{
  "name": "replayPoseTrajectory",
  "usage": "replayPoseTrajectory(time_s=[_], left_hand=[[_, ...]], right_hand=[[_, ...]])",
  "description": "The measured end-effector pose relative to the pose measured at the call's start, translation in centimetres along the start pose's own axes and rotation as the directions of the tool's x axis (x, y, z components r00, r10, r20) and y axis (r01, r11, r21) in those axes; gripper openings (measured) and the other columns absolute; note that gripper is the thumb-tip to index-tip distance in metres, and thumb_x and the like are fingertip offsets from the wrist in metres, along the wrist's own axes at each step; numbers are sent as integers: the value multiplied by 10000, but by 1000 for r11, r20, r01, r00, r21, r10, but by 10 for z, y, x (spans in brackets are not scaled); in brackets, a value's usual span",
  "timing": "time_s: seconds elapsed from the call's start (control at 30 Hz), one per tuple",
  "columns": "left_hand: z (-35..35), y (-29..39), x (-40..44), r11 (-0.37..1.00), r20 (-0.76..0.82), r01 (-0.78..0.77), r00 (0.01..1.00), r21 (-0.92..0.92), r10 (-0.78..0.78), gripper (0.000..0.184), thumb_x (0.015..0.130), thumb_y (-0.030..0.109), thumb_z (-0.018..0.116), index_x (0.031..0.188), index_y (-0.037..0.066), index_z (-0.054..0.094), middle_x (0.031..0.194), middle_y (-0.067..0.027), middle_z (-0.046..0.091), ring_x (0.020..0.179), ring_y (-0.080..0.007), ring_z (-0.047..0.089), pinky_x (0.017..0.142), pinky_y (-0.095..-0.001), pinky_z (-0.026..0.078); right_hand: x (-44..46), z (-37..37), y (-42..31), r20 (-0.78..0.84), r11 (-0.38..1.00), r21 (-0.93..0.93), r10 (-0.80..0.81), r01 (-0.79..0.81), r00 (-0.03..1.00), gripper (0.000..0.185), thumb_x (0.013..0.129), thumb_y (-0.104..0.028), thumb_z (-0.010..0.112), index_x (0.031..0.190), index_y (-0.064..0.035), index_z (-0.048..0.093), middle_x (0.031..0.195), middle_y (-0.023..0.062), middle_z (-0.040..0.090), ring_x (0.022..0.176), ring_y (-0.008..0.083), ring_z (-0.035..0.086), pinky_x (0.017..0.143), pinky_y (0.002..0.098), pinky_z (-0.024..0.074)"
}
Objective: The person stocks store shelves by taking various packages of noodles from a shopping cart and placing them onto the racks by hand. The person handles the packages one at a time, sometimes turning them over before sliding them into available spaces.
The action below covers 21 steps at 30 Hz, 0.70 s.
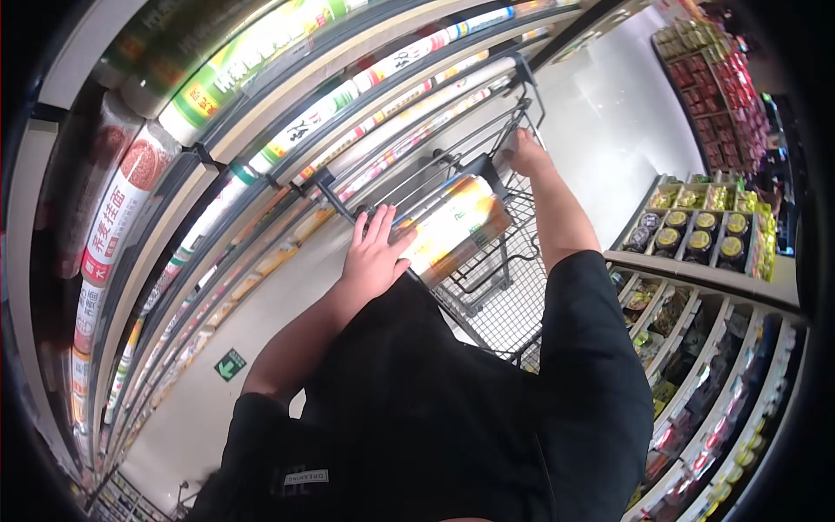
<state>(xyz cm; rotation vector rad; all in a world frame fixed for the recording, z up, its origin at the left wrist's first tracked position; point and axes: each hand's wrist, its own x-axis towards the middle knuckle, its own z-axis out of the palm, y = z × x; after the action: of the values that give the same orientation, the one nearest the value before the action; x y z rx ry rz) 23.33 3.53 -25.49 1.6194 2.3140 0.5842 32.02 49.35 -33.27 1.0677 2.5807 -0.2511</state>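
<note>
A metal shopping cart (515,300) stands in front of me, tilted in the view. Inside its upper part lies a boxy white, yellow and orange printed package (457,224); its lettering is washed out by glare. My left hand (372,257) is at the package's near left end, with fingers stretched out and spread over the cart's edge and the thumb towards the package. At the cart's far right corner, my right hand (528,157) closes round the dark rim; its fingertips are partly hidden.
Curved by the lens, shelves (252,130) of packaged noodles run close along the left. Snack bins (678,331) and stacked jars (700,235) stand on the right. Farther off are red-packaged goods (709,104). A green arrow sign (230,365) marks the pale floor.
</note>
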Motion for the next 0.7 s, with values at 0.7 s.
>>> replayPoseTrajectory(time_s=[0.7], left_hand=[[6,-1,0,1000,6,-4,1000,25,4,515,885,273,738,1388,232,638,1515,-196,485,1423,-357,419,1224,-587,181]], right_hand=[[-78,-76,7,-59,997,25,-67,68,996,732,697,-301,878,1352,-154,585,1174,154,716,1124,349,681,959,435,554]])
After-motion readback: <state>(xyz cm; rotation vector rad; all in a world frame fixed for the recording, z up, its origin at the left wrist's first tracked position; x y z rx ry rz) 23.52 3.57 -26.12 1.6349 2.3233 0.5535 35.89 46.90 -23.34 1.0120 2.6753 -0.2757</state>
